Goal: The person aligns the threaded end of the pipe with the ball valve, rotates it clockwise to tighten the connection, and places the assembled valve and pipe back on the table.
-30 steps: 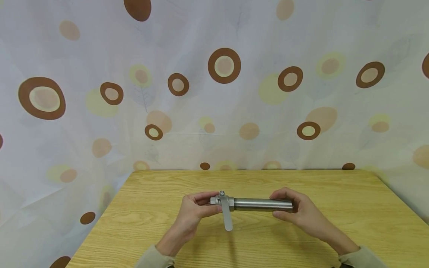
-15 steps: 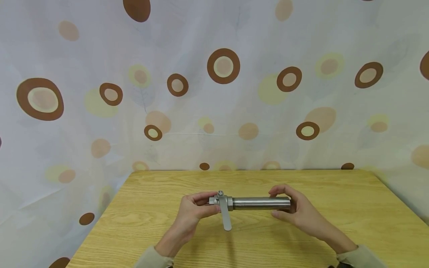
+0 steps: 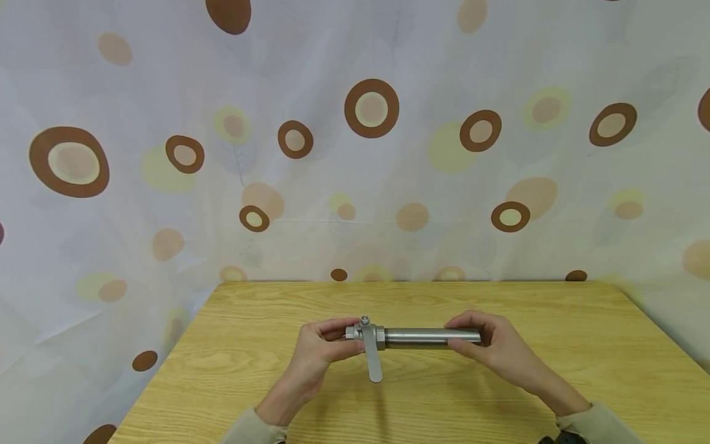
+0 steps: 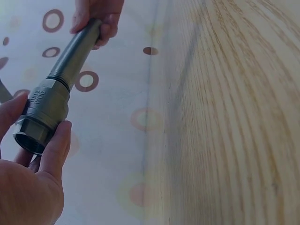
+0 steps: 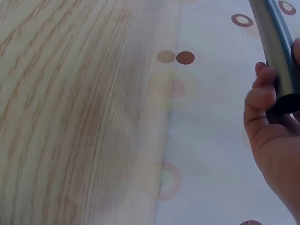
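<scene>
1. Valve (image 3: 380, 337) and pipe (image 3: 418, 336) sit end to end in one line, about level above the bench (image 3: 266, 320), roughly midway between its left and right edges and short of the far edge.
2. My left hand (image 3: 316, 351) pinches the valve between fingers and thumb; my right hand (image 3: 501, 345) has fingers and thumb curled round the pipe's free end.
3. Some thread (image 4: 58, 80) shows at the joint; how deep it sits, I cannot tell. For turning it, I'd brace the valve, keep the pieces aligned and roll only the pipe, lightly.
4. Lever (image 3: 374, 364) points toward the near edge, beside my left thumb, and could catch it.
5. Dotted cloth (image 3: 322, 246) rises behind the far edge, well apart from my hands.
</scene>
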`<state>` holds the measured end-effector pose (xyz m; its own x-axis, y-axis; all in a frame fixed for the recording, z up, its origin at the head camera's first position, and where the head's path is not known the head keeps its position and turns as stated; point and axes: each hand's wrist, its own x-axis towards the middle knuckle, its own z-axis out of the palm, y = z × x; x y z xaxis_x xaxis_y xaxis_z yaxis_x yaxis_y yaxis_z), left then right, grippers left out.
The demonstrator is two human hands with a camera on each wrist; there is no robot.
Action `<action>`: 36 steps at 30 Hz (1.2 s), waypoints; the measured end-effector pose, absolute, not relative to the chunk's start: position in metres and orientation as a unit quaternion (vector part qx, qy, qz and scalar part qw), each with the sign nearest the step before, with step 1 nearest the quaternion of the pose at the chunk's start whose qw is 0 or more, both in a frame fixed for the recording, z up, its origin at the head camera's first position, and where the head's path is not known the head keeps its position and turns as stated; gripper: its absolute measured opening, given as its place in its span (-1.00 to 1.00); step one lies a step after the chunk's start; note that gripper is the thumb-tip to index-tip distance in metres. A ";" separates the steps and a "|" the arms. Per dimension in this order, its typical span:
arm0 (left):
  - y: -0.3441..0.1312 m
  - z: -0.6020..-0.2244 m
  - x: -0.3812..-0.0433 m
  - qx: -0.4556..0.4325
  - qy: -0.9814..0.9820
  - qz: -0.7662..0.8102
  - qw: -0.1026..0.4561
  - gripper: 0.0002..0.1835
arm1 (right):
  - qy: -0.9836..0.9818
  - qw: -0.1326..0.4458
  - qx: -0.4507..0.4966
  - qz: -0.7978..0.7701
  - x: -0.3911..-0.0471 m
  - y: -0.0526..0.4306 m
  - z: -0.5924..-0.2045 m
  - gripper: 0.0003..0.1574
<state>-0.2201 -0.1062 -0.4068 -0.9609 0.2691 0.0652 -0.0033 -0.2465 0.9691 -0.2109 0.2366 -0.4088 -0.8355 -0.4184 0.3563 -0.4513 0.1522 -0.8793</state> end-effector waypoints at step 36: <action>-0.108 -0.410 -0.224 0.115 0.617 0.775 0.072 -0.52 | -0.739 0.040 0.326 0.589 -0.213 0.235 -0.412 -0.52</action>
<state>-0.2236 -0.1083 -0.4102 -0.9631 0.2540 0.0894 0.0302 -0.2280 0.9732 -0.2130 0.2351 -0.4119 -0.7847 -0.4344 0.4423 -0.5282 0.0952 -0.8437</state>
